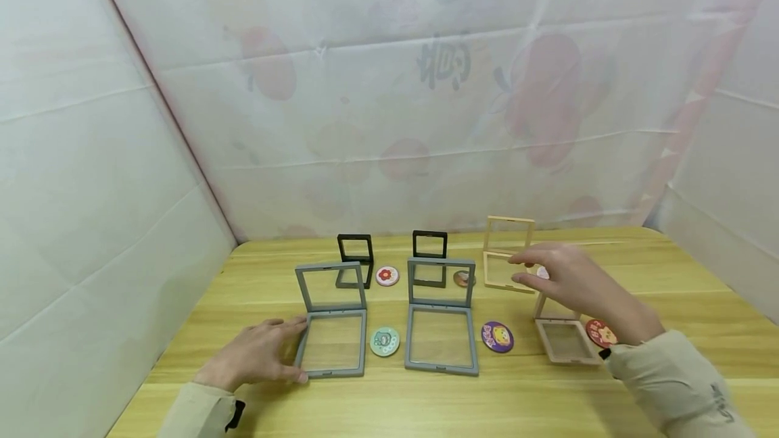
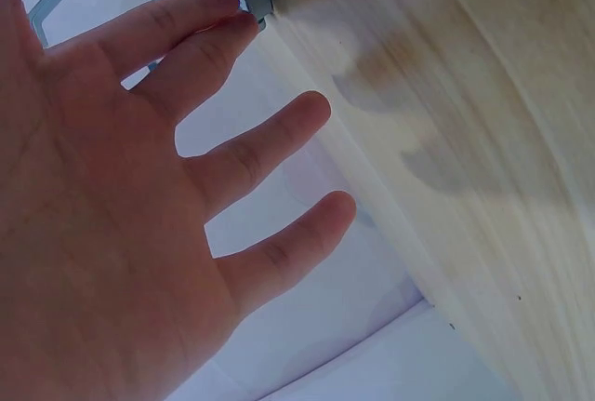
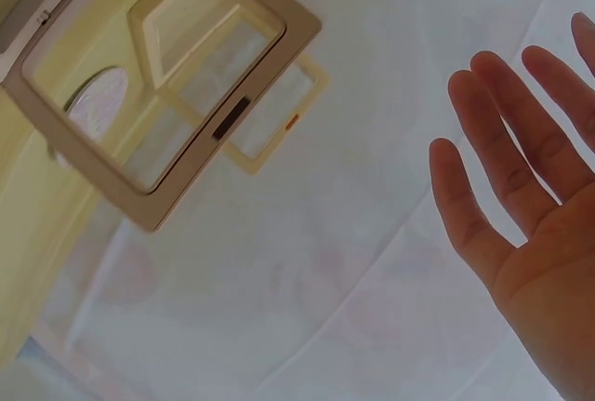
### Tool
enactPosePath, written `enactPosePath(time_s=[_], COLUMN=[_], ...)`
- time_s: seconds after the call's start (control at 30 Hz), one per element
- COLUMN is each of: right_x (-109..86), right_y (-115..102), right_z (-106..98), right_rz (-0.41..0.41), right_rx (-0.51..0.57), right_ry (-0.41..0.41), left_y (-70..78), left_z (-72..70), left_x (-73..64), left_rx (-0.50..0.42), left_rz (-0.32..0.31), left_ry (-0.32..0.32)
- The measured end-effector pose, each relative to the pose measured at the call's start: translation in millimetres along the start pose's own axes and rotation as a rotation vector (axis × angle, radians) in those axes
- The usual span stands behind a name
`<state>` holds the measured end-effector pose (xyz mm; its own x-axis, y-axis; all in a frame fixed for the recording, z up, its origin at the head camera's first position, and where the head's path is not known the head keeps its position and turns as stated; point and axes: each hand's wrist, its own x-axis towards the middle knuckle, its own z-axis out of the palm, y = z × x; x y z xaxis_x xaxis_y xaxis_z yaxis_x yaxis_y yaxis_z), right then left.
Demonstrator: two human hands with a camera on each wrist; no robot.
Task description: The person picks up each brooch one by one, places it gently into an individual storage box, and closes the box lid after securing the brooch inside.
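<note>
My left hand [image 1: 262, 353] rests beside the front-left grey display frame [image 1: 335, 373], thumb and fingertips at its left edge. In the left wrist view, two fingertips meet that frame's edge and the others spread apart. My right hand [image 1: 562, 279], holding nothing, hovers over the right side, its fingers reaching across the cream frame [image 1: 510, 287] in the head view. Below it stands an opened pinkish-tan frame [image 1: 572, 360], partly covered by the hand; its raised half [image 3: 231, 117] shows in the right wrist view. A white round badge [image 1: 541, 273] is mostly hidden behind the hand.
A second opened grey frame [image 1: 441, 368] stands mid-table, with two small black frames [image 1: 355, 237] [image 1: 429, 234] behind. Round badges lie between: green [image 1: 385, 341], purple [image 1: 498, 336], red [image 1: 601, 333], red-flowered [image 1: 387, 276] and brownish [image 1: 464, 278]. White cloth walls [image 1: 389, 120] surround the table.
</note>
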<state>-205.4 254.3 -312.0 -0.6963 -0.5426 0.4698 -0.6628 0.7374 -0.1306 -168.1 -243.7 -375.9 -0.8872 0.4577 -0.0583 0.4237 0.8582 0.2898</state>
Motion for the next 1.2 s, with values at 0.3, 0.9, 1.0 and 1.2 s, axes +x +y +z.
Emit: enactPosePath(time_s=[0.3,0.9,1.0,1.2], right_x=[9.6,31.4,32.7,36.6], right_y=[-11.5,-33.8,-35.0,-39.3], right_z=[6.8,26.8,27.3,29.5], right_rz=[0.009,-0.093,-0.106,-0.126], right_rx=[0.029,0.083,0.088,0.1], right_ry=[-0.071,-0.128,-0.114,-0.117], left_y=[-0.2,-1.2,0.2,1.8], left_z=[0.9,-3.4,-3.9,-3.2], left_x=[2.0,5.1,7.2,9.3], left_rx=[-0.015,-0.037,-0.044,-0.05], left_rz=[-0.011,-0.04,-0.039,-0.052], left_ry=[-0.021,-0.042,-0.049,-0.058])
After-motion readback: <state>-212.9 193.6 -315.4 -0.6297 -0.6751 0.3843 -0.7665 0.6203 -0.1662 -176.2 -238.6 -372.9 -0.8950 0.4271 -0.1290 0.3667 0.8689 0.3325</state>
